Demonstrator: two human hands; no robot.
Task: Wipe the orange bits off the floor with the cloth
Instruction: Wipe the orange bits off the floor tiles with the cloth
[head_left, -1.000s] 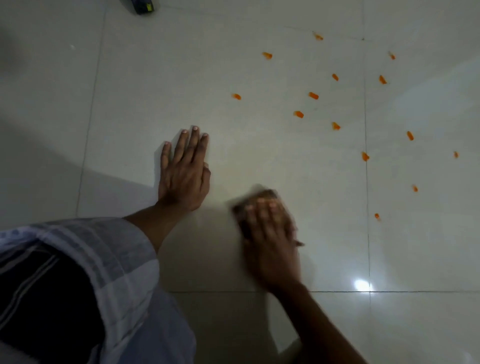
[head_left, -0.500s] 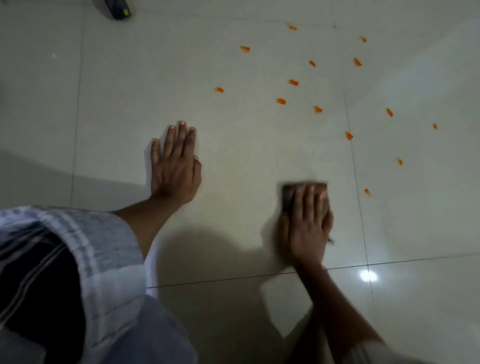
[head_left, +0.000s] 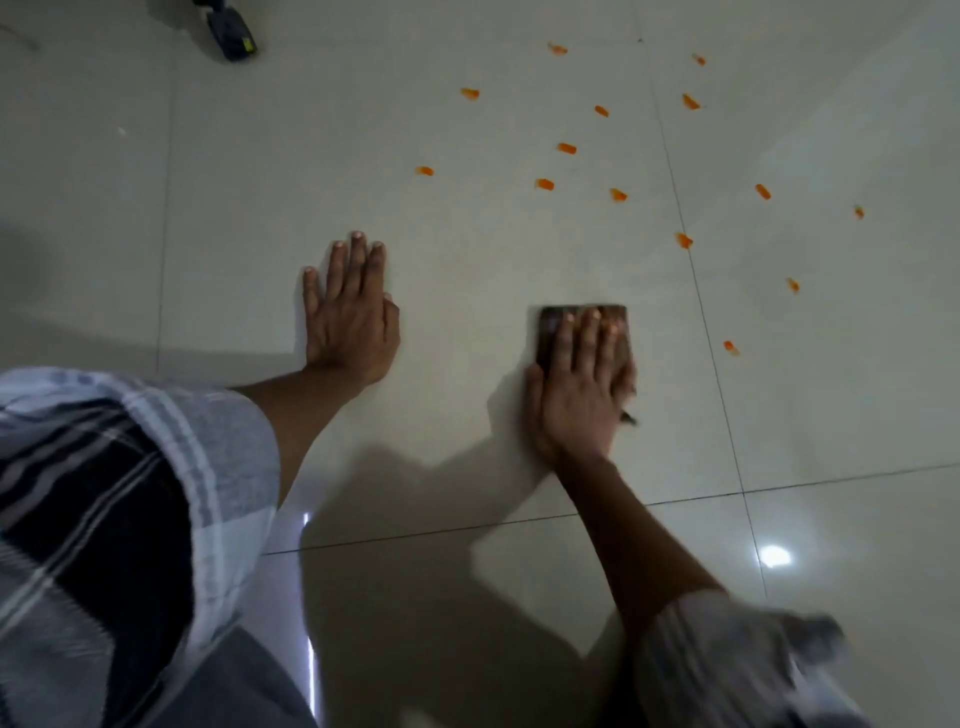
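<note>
Cloth (head_left: 546, 332) under flat right hand (head_left: 576, 395); left hand (head_left: 350, 312) fingers flat on floor (head_left: 467, 270); orange bits (head_left: 566, 148) beyond

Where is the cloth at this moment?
In the head view the cloth lies flat on the floor right of centre, under the right hand, with the nearest orange bit apart to its right.

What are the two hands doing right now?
Left hand: open, flat on the floor.
Right hand: open, straight fingers pressing the cloth down.
</note>
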